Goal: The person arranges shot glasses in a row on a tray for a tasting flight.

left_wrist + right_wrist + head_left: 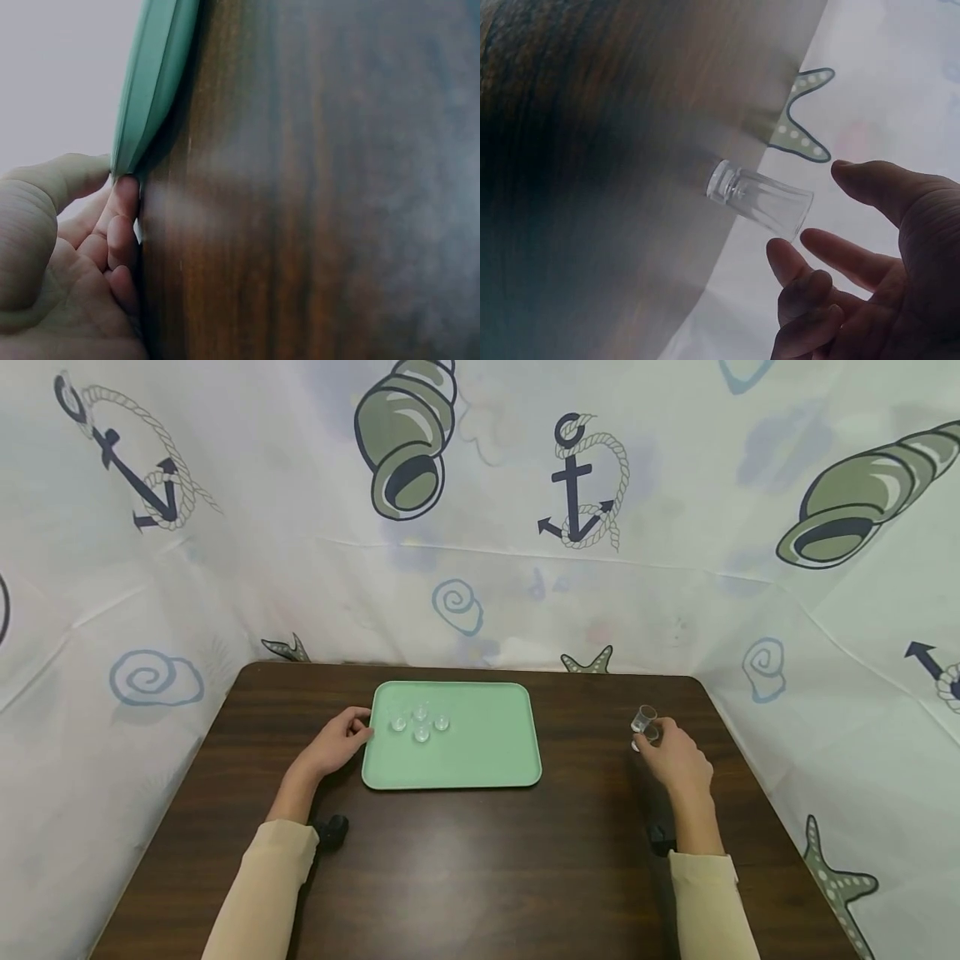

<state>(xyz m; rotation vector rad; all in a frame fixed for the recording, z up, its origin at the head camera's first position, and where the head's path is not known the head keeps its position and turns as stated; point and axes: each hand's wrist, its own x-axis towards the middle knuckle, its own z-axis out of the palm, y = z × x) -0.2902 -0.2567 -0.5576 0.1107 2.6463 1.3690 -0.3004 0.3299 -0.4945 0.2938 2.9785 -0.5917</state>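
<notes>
As seen from the head, pinches the left rim of a green tray (480, 760) with the left hand (333, 747). On the tray, toward its far left: four small clear glasses (422, 735), close together. Well to the right of the tray, on the same dark wooden table (465, 877): two more glasses (643, 717), just beside each other, with the right hand (678, 760) at the nearer one, thumb and fingers about it. Past the far edge: a pale cloth (315, 585) printed with shells (408, 443) and anchors (572, 493). Viewed from the left wrist, clamps the tray's edge between thumb and fingertips, just above the wood. Viewed from the right wrist, holds thumb and fingers spread apart near the rim of one upright glass, thumb clear of it; cannot tell whether a fingertip touches. Beyond, on the cloth: a printed starfish (781, 131).
</notes>
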